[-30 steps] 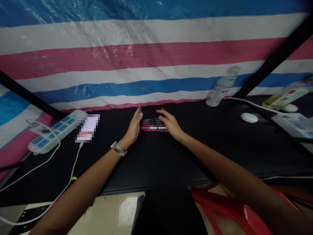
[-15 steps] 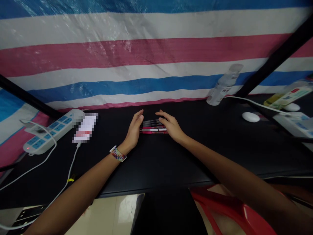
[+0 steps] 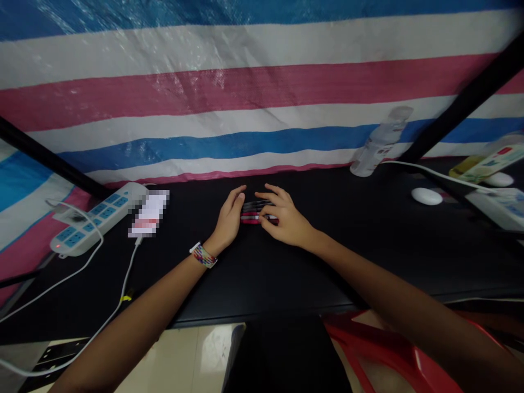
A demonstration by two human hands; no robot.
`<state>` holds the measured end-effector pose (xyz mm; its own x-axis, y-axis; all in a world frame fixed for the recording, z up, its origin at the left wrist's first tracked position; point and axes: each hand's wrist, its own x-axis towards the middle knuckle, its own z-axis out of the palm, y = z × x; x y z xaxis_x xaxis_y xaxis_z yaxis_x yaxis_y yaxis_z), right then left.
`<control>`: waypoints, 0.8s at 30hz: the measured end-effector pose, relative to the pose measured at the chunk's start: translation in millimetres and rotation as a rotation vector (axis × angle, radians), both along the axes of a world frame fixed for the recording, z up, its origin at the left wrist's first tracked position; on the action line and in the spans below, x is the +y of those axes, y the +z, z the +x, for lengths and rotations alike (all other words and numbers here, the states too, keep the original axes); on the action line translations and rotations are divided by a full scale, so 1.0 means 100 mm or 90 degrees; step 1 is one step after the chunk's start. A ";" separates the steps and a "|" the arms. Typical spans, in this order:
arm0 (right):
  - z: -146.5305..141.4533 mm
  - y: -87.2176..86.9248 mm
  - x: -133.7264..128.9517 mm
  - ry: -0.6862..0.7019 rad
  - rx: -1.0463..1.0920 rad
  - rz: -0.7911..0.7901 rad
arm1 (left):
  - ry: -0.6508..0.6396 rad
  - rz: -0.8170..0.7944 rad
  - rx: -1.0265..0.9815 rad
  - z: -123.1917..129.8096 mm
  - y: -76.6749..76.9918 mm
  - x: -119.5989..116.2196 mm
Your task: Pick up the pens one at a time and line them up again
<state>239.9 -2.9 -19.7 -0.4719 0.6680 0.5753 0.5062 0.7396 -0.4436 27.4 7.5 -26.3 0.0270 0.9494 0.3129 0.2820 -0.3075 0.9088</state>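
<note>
Several pens lie side by side across the black table (image 3: 262, 278), dark ones at the back and a red-and-white pen (image 3: 250, 218) at the front. At their left ends my left hand (image 3: 230, 218) stands on its edge, fingers extended, holding nothing. My right hand (image 3: 284, 215) reaches over the right part of the pens with its fingers spread and bent. Its thumb and index finger are close to the red-and-white pen. The right ends of the pens are partly hidden beneath this hand.
At the left are a white power strip (image 3: 98, 218), a blurred-out phone (image 3: 149, 214) and white cables. A clear bottle (image 3: 379, 144), a white oval object (image 3: 426, 196) and a bottle of yellow liquid (image 3: 487, 161) stand at the right. A red chair (image 3: 368, 338) is below.
My right hand has moved left over the pens, its fingers now spread and bent above them. My left hand stays at their left ends. The view has shifted slightly.
</note>
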 end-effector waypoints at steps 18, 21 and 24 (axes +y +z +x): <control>0.05 0.08 0.00 0.114 -0.097 0.082 | -0.032 0.041 0.032 0.02 0.04 -0.06; 0.07 0.12 0.02 0.106 -0.066 0.078 | -0.029 0.083 0.044 0.02 0.11 -0.09; 0.10 0.18 0.02 0.037 -0.041 0.037 | -0.023 0.112 0.077 0.02 0.17 -0.12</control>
<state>249.9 -0.5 -2.0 -0.5463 0.6045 0.5798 0.4880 0.7923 -0.3663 29.4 -4.6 -9.2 0.1079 0.8781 0.4661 0.3709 -0.4705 0.8007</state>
